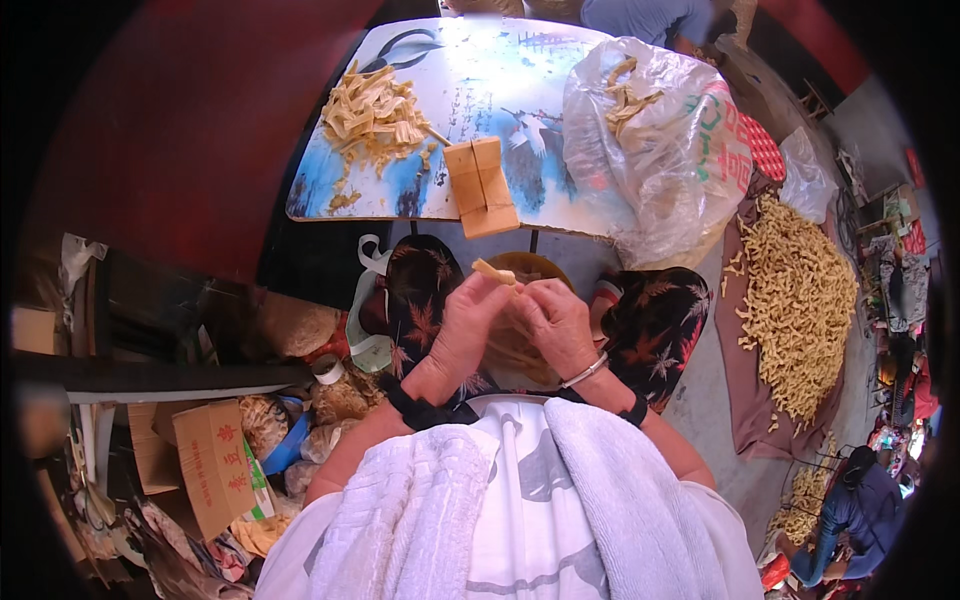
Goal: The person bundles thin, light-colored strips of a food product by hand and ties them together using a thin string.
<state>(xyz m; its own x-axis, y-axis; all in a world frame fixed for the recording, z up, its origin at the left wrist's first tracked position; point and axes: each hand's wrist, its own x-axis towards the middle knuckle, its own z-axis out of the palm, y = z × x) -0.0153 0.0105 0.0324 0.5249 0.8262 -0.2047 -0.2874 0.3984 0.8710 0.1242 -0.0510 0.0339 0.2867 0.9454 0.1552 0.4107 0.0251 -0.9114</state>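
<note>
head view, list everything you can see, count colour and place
pale strip: one, cream, pinched by both hands above the lap
strip pile: one heap, cream, left part of the table
table: one, blue and white painted top, ahead
wooden block: one, tan, table's near edge
plastic bag: one, clear, holding strips, table's right end
spread pieces: many, yellowish, on brown cloth at right
cardboard box: one, brown, lower left
towel: one, white, over the shoulders
left hand: on the strip
right hand: silver bangle at the wrist, on the strip
</note>
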